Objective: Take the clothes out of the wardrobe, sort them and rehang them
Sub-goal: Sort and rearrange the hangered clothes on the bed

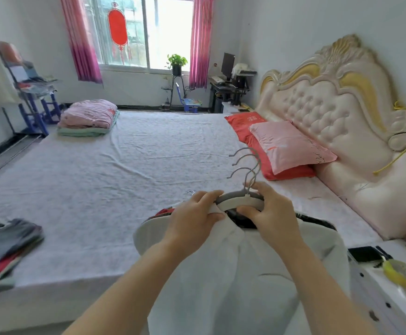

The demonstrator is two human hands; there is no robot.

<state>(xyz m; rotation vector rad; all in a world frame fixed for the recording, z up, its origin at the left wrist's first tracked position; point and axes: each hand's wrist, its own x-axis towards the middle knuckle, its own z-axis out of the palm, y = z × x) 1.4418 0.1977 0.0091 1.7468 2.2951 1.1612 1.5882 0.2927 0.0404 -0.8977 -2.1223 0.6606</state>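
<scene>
A bunch of hangers (242, 200) with grey metal hooks lies over the near edge of the bed (129, 165), carrying clothes. A white garment (240, 269) is on top; a black one and a red one peek out beneath it. My left hand (192, 218) pinches the white garment's collar just left of the hanger neck. My right hand (269, 213) grips the hangers and collar on the right side, below the hooks. A pile of dark and red clothes (6, 247) sits at the bed's near left corner.
Folded pink and green bedding (88, 118) lies at the bed's far left corner. Red and pink pillows (281, 146) rest against the padded headboard (337, 112). A white nightstand (395, 281) with small items stands at the right. A clothes rack (16, 76) stands at the left wall.
</scene>
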